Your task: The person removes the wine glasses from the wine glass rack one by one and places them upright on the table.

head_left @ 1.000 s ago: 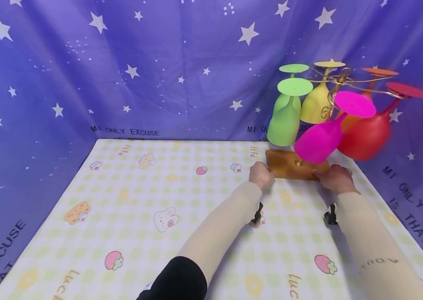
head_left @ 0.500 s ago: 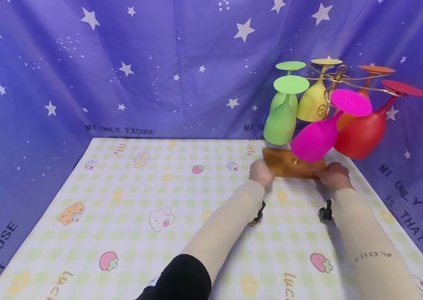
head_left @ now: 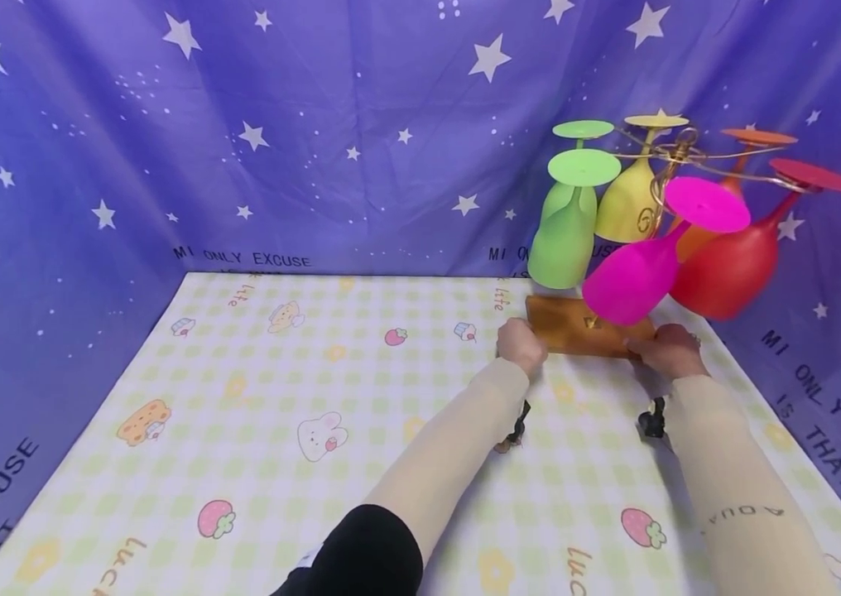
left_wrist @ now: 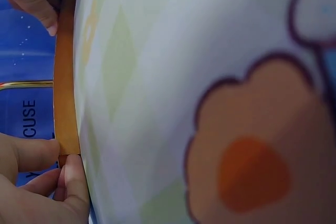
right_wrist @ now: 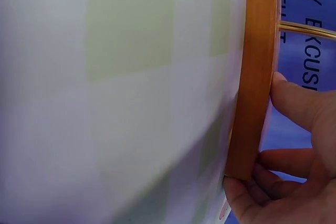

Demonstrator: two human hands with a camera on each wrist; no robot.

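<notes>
A wooden base (head_left: 569, 331) lies at the table's back right, with a gold metal rack (head_left: 681, 153) rising from it. Coloured goblets hang upside down from the rack: green (head_left: 562, 248), yellow (head_left: 625, 207), orange, magenta (head_left: 632, 281) and red (head_left: 729, 269). My left hand (head_left: 522, 346) grips the base's left end; in the left wrist view the thumb of that hand (left_wrist: 42, 187) lies on one face with fingers curled at the end. My right hand (head_left: 670, 352) holds the right end, and in the right wrist view its thumb and curled fingers (right_wrist: 299, 156) pinch the wood (right_wrist: 254, 77).
The table (head_left: 257, 463) has a checked cloth printed with strawberries, a rabbit and flowers. A purple star-patterned curtain (head_left: 361, 124) stands behind it and along both sides. The goblets reach over the table's back right corner, close to the curtain.
The head view has shifted slightly. Both hands keep their grip on the base, and neither the rack nor the goblets visibly move on the table.
</notes>
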